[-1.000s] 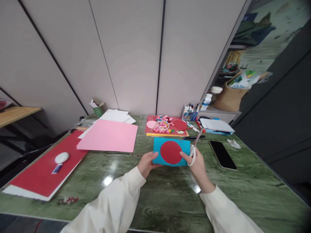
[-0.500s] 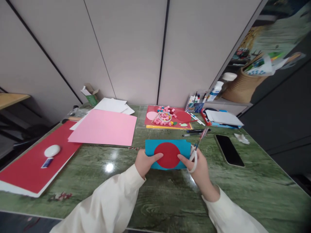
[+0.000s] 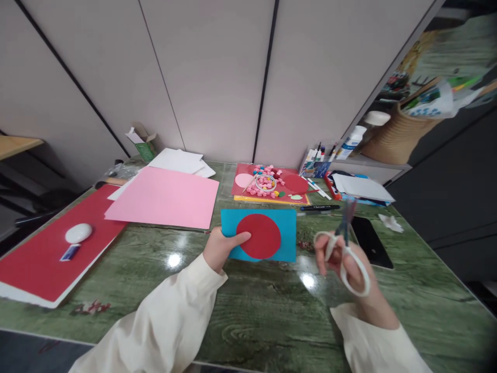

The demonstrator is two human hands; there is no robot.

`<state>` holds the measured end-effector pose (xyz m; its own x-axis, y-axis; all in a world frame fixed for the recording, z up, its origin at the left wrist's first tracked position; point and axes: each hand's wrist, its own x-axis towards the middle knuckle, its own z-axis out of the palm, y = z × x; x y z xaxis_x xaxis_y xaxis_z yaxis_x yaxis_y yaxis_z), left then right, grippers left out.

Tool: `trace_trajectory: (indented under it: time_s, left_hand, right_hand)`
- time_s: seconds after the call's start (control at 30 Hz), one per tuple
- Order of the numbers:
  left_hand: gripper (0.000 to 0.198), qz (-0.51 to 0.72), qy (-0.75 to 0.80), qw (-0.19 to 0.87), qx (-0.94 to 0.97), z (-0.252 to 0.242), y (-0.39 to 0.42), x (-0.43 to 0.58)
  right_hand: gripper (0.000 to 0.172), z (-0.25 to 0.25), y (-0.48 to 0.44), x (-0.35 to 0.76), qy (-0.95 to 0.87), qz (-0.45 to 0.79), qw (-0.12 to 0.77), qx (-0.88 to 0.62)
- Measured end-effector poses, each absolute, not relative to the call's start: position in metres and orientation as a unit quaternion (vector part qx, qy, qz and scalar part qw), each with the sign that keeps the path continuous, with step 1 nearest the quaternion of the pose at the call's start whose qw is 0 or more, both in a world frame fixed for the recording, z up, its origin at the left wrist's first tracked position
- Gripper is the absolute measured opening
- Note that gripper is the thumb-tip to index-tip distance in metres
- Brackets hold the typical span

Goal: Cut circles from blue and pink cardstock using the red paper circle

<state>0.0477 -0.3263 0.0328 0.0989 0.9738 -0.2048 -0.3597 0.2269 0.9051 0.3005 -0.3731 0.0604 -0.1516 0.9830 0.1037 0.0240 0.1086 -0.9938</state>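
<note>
Between thumb and fingers, my left hand (image 3: 219,249) grips the left side of a blue sheet of paper (image 3: 288,235). A red paper circle (image 3: 264,235) lies flat against it under my thumb; my other fingers are hidden behind the sheet. Off to the right, my right hand (image 3: 351,264) holds a pair of scissors (image 3: 361,274) by the white handle loops, blades pointing up. Motion blurs the blades, and whether they are spread I cannot tell. The scissors are apart from the paper.
Pink paper (image 3: 166,197) lies left of the sheet, beside red card (image 3: 42,259) bearing a white oval object (image 3: 78,233). Behind are small pink pieces (image 3: 267,192) on a red pad (image 3: 243,168). A phone (image 3: 370,241) lies close behind my right hand, and a pen (image 3: 320,207) lies nearby.
My right hand has let go of the blue paper's right edge and moved right with the scissors. My left hand has shifted slightly left and up in view, still holding the paper and red circle.
</note>
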Motion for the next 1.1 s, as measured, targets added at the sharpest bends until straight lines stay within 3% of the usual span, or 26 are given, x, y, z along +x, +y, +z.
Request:
trace_trajectory:
  time_s: [0.13,0.27,0.77,1.1]
  left_hand:
    - [0.044,0.521,0.432,0.660,0.327,0.037,-0.323,0.043]
    - [0.046,0.545,0.414,0.666,0.297,0.039,-0.321,0.041]
    - [0.040,0.507,0.426,0.655,0.363,0.030,-0.327,0.046]
    - [0.037,0.455,0.475,0.633,0.409,0.030,-0.326,0.047]
  right_hand:
    - [0.045,0.073,-0.382,0.291,-0.637,0.573,0.289,-0.428]
    - [0.043,0.076,-0.379,0.282,-0.666,0.549,0.215,-0.457]
    - [0.041,0.068,-0.376,0.282,-0.660,0.542,0.230,-0.467]
    - [0.039,0.066,-0.368,0.282,-0.727,0.463,0.196,-0.467]
